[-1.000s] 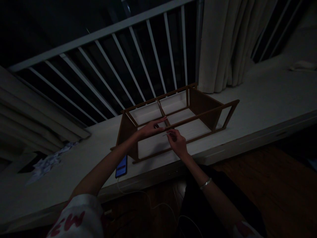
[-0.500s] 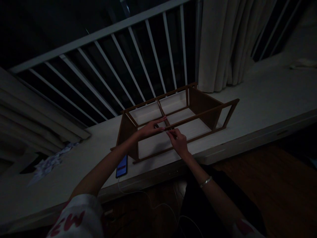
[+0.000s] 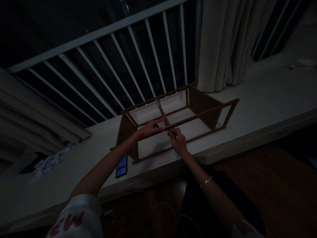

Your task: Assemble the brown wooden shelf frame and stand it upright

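Observation:
A brown wooden shelf frame [image 3: 203,114] lies on its side on a pale ledge, with a board panel near each end and a crossbar [image 3: 161,110] in the middle. My left hand [image 3: 150,129] is at the near upper rail where the crossbar meets it, thumb and fingers on either side of the wood. Just below that joint, my right hand [image 3: 178,142] is closed in a pinch. A thin pale rod [image 3: 164,131] shows at its fingertips; it is too dark and small to tell its kind.
A phone [image 3: 121,167] with a lit screen lies by the frame's left end, a white cable [image 3: 133,191] running from it. Crumpled papers [image 3: 49,163] lie at left. White railing [image 3: 138,54] and curtains [image 3: 220,46] stand behind. The ledge's front edge [image 3: 237,140] drops to a wooden floor.
My right hand has shifted very slightly, its fingertips turning a little beside the joint. The left hand and the shelf frame stay where they were.

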A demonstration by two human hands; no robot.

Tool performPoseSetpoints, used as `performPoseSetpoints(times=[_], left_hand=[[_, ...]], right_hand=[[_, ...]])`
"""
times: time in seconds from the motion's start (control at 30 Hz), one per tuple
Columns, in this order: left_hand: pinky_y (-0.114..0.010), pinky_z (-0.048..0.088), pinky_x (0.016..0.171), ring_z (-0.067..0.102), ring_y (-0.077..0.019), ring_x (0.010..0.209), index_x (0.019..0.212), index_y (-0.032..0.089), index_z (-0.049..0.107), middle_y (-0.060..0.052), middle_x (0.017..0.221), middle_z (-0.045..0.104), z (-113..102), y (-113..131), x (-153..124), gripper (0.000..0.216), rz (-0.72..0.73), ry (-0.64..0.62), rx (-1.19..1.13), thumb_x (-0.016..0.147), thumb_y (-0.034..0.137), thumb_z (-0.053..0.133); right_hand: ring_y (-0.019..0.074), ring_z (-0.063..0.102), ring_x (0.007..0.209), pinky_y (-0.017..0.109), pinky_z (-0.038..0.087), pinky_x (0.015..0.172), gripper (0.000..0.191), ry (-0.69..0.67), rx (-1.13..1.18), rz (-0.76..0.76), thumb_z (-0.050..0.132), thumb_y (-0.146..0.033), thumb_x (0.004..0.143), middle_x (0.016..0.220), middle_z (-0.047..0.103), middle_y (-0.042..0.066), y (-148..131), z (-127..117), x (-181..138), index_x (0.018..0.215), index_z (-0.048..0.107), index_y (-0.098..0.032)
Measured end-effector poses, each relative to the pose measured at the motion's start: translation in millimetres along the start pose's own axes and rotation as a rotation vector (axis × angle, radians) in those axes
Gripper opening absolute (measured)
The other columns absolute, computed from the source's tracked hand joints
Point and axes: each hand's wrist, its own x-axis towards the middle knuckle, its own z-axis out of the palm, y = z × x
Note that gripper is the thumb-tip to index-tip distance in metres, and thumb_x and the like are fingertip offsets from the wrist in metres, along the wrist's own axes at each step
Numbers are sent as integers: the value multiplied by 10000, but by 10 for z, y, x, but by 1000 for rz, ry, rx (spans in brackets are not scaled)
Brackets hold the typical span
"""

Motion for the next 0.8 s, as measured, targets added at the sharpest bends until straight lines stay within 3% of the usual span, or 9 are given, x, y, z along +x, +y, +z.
performPoseSetpoints(times=[0.2,0.47,0.8], left_hand=[[-301,462,686,596,-153,797,1347,302,280,-98,1443,276,2,23,-8,652,-19,6,14,772,450,549],[-301,459,721,600,-180,876,1337,280,312,-101,1425,313,-2,67,-13,652,-9,22,-6,761,442,568],[-289,460,695,597,-160,827,1350,289,276,-101,1423,321,-9,96,-23,659,-13,14,20,772,439,554]], right_hand=[[178,613,776,298,468,712,116,-61,13,20,446,-315,869,824,630,36,24,8,-16,920,483,-218],[171,626,768,298,479,717,119,-36,92,70,434,-325,872,799,639,24,-18,-1,1,921,471,-224],[167,629,750,298,480,705,131,-44,112,83,424,-344,876,787,642,21,32,35,6,913,462,-224]])
